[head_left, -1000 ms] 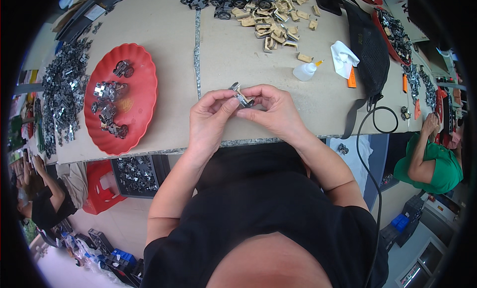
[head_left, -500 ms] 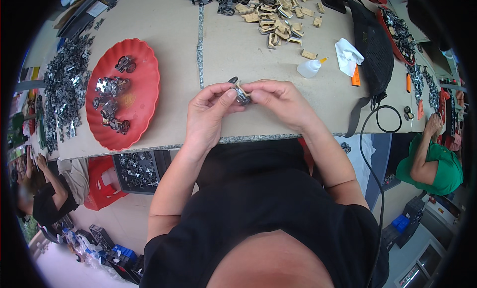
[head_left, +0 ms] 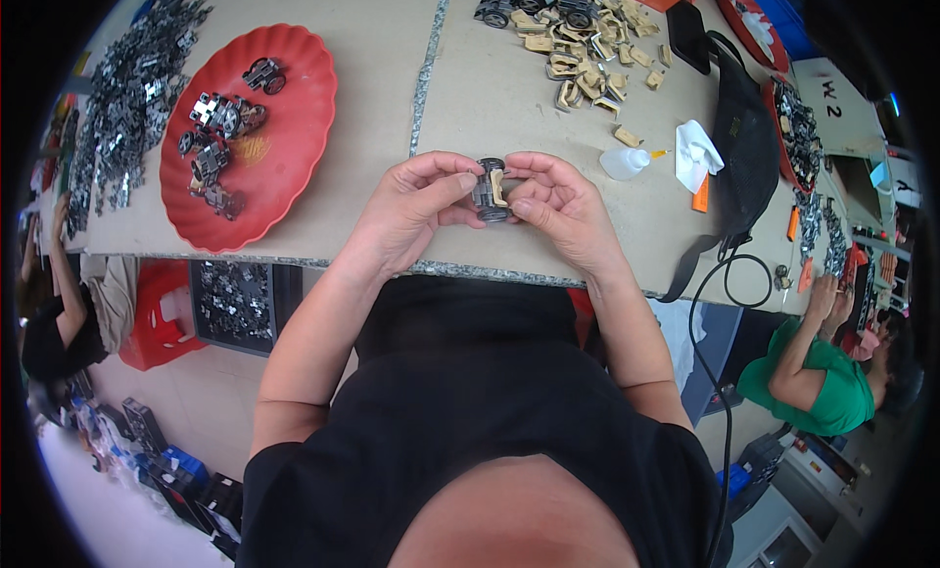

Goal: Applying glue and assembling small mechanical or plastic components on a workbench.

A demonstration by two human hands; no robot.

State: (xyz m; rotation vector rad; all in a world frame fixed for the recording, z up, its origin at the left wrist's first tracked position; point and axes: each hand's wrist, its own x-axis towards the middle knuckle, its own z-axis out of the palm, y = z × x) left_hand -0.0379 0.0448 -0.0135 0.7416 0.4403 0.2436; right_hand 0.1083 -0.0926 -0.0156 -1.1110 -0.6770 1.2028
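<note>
Between my two hands, above the table's near edge, is a small toy-vehicle wheel assembly [head_left: 490, 201]. It has a black wheel at each end, grey parts between them, and a tan plastic piece [head_left: 497, 188] lying along its right side. My left hand [head_left: 416, 206] pinches the left side with thumb and fingers. My right hand [head_left: 563, 211] is closed on the tan piece's side, its thumb near the lower wheel. Fingers partly hide the assembly, so I cannot tell whether the tan piece is fully seated.
Left of my hands a red scalloped dish [head_left: 284, 137] holds several wheeled assemblies [head_left: 211, 162]. Tan pieces [head_left: 587, 69] lie heaped farther back. A squeeze bottle [head_left: 622, 164], white cloth [head_left: 695, 155] and black bag [head_left: 744, 137] stand to the right. A co-worker in green [head_left: 808, 382] sits at the right.
The wheel assembly has turned in my fingers: both wheels now show, with the tan piece flat along it. The view has shifted, with the dish now higher in the picture.
</note>
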